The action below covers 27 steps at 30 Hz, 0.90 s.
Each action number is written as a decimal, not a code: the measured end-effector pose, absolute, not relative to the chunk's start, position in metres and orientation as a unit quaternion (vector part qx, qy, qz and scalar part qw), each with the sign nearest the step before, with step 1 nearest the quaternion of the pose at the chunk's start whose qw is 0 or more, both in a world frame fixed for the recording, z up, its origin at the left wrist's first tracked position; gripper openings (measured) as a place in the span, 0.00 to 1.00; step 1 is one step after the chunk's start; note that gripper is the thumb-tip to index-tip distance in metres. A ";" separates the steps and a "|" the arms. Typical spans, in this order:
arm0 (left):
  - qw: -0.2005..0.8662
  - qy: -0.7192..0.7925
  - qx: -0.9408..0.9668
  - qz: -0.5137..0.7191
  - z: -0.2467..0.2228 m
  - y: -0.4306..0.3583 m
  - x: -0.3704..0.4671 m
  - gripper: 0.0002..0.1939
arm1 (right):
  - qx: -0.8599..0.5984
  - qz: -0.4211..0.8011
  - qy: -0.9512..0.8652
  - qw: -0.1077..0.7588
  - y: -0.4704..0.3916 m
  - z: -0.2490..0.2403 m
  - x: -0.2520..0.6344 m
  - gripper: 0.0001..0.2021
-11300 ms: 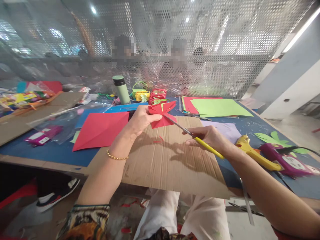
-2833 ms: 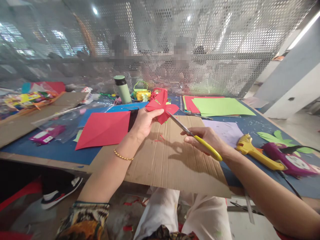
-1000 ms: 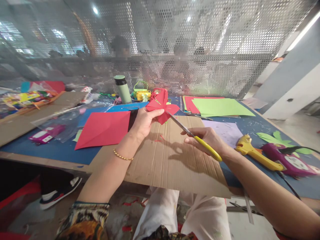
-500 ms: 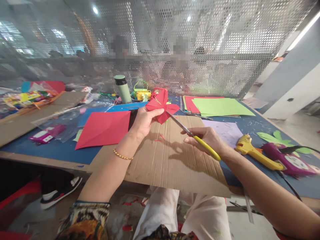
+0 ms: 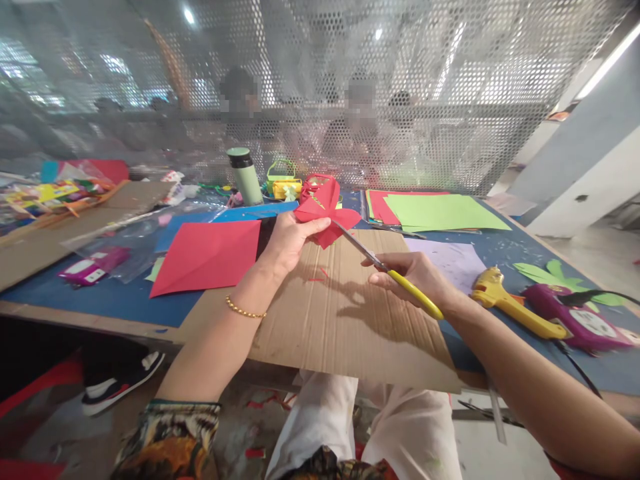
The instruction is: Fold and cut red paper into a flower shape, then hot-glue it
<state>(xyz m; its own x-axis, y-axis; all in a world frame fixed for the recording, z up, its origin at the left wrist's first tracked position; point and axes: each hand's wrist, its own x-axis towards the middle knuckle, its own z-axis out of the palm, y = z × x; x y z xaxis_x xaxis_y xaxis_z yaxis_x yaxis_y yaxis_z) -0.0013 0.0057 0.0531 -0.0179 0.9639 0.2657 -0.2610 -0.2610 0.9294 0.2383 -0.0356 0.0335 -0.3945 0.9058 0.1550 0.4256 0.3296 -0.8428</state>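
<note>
Pinched between the thumb and fingers of my left hand [image 5: 295, 241] is a folded red paper shape [image 5: 325, 205] with petal-like flaps and cut slits. My right hand [image 5: 413, 280] is wrapped round the yellow handles of a pair of scissors [image 5: 367, 253]. The blades point up and left, their tips at the lower edge of the red paper; whether they are parted I cannot tell. Below both hands lies a sheet of corrugated cardboard [image 5: 330, 333] with small red paper scraps [image 5: 317, 279] on it.
Left of the cardboard lies a red paper sheet [image 5: 207, 257]. A green flask [image 5: 245, 177] stands behind. Green sheets [image 5: 445, 212] and lilac paper [image 5: 445, 263] lie to the right, near a yellow glue gun [image 5: 517, 307] and a purple power strip [image 5: 583, 320]. A perforated metal screen [image 5: 310, 80] rises behind.
Almost nothing differs. The red paper has shifted very slightly to the right, and the scissors stay at its lower edge.
</note>
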 end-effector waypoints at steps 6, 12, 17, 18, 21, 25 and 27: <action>0.497 0.368 0.501 0.605 0.054 0.006 -0.005 0.19 | -0.471 0.383 -0.727 0.320 -0.039 0.031 0.239 0.39; 0.508 0.359 0.500 0.603 0.055 0.007 -0.005 0.18 | -0.471 0.395 -0.722 0.316 -0.037 0.027 0.240 0.39; 0.515 0.367 0.489 0.602 0.057 0.005 -0.005 0.19 | -0.457 0.360 -0.746 0.323 -0.037 0.031 0.238 0.40; 0.518 0.367 0.485 0.602 0.057 0.005 -0.005 0.19 | -0.459 0.358 -0.747 0.322 -0.037 0.032 0.238 0.41; 0.529 0.367 0.475 0.600 0.057 0.004 -0.003 0.19 | -0.466 0.352 -0.746 0.321 -0.039 0.034 0.236 0.42; 0.539 0.369 0.463 0.599 0.056 0.003 -0.001 0.18 | -0.472 0.349 -0.740 0.327 -0.040 0.033 0.235 0.41; 0.539 0.369 0.462 0.600 0.054 0.003 0.000 0.18 | -0.478 0.347 -0.738 0.327 -0.040 0.032 0.235 0.42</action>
